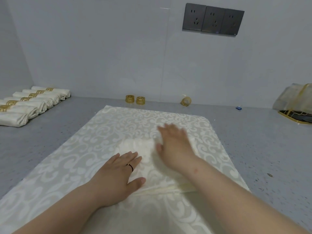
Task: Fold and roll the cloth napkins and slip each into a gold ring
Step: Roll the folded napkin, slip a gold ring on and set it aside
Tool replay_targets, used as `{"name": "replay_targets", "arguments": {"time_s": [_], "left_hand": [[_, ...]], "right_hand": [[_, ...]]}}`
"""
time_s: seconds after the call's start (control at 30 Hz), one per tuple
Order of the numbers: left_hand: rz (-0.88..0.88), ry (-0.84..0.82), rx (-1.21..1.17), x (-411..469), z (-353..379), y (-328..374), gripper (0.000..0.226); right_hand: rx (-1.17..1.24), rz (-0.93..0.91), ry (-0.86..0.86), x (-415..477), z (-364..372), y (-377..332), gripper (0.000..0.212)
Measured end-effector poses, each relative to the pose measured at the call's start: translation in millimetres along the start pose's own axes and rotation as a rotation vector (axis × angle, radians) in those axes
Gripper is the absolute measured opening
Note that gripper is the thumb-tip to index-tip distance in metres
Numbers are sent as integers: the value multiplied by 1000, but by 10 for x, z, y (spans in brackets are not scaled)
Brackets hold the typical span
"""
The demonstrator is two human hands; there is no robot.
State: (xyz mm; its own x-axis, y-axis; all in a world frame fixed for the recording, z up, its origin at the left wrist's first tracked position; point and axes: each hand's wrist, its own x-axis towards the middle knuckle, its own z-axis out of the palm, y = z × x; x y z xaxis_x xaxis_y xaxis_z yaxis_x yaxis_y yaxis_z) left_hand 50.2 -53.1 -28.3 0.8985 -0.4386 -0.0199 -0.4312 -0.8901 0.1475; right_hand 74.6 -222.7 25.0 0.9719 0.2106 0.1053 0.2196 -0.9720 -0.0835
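A folded cream napkin (140,149) lies on a larger patterned cream cloth (94,132) spread over the grey counter. My left hand (118,173) presses flat on the napkin's near left part, fingers straight, a dark ring on one finger. Over the napkin's right side my right hand (175,146) lies flat and blurred, fingers extended. Two gold rings (135,99) stand upright by the back wall, and a third gold ring (185,101) lies tilted to their right.
Several rolled napkins in gold rings (30,103) lie in a row at the far left. A stack of cloth on a gold wire holder (295,105) sits at the right edge. A small blue clip (238,108) lies near the wall. Grey sockets (212,20) are on the wall.
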Motion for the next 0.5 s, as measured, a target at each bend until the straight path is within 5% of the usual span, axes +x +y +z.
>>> {"name": "replay_targets", "arguments": {"time_s": [0.13,0.4,0.5], "left_hand": [[-2,-3,-3,-9,16,15,142],[-22,-82,-1,-12,-31,10,143],[-18,-166,-19,26,-117,41,119]], "right_hand": [[202,-84,-190,170,397,-357,47],[145,79,-204,88,408,339,53],[130,114,-188,54,415,478,52]]}}
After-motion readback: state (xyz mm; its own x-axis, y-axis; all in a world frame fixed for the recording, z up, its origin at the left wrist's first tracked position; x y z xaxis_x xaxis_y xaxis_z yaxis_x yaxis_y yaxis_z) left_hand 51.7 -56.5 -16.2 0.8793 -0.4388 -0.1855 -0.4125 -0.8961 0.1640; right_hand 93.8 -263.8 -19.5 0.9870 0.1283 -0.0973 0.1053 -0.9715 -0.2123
